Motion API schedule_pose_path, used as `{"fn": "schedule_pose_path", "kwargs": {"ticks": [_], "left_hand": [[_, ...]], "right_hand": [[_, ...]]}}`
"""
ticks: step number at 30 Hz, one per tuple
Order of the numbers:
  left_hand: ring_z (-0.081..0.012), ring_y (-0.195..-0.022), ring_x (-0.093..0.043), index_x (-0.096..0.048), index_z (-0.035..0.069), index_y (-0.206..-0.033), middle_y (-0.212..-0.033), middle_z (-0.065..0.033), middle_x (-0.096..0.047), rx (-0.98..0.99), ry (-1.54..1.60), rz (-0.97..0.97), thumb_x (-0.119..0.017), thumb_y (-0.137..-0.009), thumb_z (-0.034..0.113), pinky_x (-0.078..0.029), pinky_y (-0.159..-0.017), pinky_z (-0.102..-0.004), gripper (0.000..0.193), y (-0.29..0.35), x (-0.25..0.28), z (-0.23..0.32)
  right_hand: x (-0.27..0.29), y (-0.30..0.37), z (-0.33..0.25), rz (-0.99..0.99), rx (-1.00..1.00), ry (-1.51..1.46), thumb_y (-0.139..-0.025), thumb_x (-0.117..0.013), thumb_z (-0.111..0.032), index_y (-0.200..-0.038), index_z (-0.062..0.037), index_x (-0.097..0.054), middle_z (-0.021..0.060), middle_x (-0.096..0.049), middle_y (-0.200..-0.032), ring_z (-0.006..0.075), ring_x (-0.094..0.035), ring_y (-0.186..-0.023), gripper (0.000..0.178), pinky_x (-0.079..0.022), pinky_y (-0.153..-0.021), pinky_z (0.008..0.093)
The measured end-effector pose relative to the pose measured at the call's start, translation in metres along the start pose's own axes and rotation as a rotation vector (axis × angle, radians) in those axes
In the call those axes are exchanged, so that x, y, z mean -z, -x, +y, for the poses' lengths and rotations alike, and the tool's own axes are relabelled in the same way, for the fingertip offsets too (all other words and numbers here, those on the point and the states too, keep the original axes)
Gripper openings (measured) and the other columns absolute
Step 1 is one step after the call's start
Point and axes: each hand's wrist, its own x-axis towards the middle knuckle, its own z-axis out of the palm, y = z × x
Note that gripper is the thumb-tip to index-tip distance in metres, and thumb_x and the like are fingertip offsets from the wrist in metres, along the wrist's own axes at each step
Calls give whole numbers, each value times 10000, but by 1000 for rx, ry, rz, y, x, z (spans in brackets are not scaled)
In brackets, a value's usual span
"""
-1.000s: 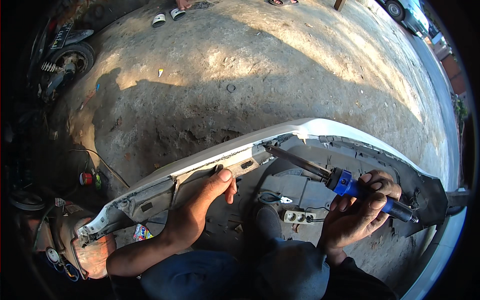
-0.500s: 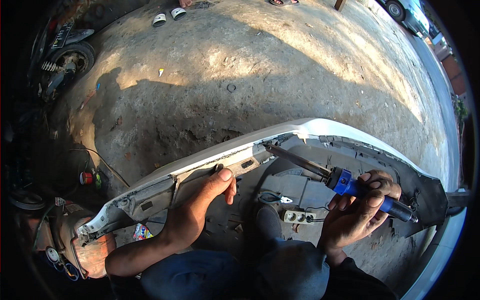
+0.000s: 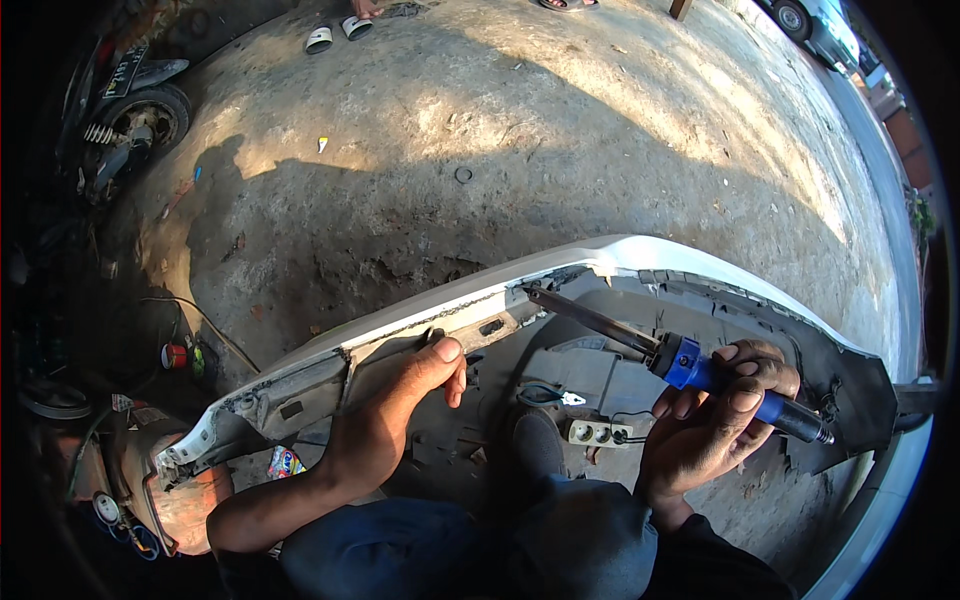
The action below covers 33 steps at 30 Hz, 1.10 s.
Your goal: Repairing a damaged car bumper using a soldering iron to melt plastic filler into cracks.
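A long white car bumper (image 3: 400, 297) lies across in front of me, its dark inner side turned toward me. My right hand (image 3: 725, 405) is closed round the blue handle of a soldering iron (image 3: 600, 322). The iron's long metal shaft points left and its tip meets the bumper's inner edge near the middle. At the bumper's inner flange, left of that tip, my left hand (image 3: 405, 385) is closed, thumb on top and fingers curled. A small dark bit shows at its fingertips; whether it is held or part of the bumper is unclear.
Under the bumper lie pliers (image 3: 545, 395), a white power strip (image 3: 597, 433) and a grey panel (image 3: 570, 372). My shoe (image 3: 538, 443) is beside them. An orange tank (image 3: 185, 510) stands at the left, a motorbike (image 3: 135, 130) farther off. Another person's sandals (image 3: 355, 28) are at the far edge.
My left hand has shifted very slightly left along the flange. The soldering iron and my right hand have barely moved. The other person's hand shows more at the far edge.
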Motion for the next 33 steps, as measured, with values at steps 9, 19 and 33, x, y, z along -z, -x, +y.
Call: {"fn": "schedule_pose_path", "kwargs": {"ticks": [9,19,33], "left_hand": [[-142,-786,-508,-525,-23,-809,-756,-50,-521,1,-48,13,-436,-1027,275,-412,-837,-302,380,0,1,0],[-151,-766,-509,-521,-22,-818,-734,-50,-507,13,-47,-7,-426,-1038,270,-415,-820,-308,378,0,4,1],[-137,-728,-486,-548,-42,-901,-714,-36,-474,18,-22,-42,-428,-1041,263,-406,-741,-296,356,1,4,1]], "right_hand": [[0,0,2,8,11,-13,-907,-688,-284,-1003,-38,-457,142,-519,-952,143,-605,-639,351,-568,-421,252],[-2,0,3,6,30,-14,-908,-690,-277,-1002,-28,-453,149,-512,-955,141,-596,-625,356,-567,-418,258],[-2,2,0,31,-8,-43,-894,-705,-250,-980,-28,-462,143,-517,-943,132,-588,-607,340,-569,-412,259]]}}
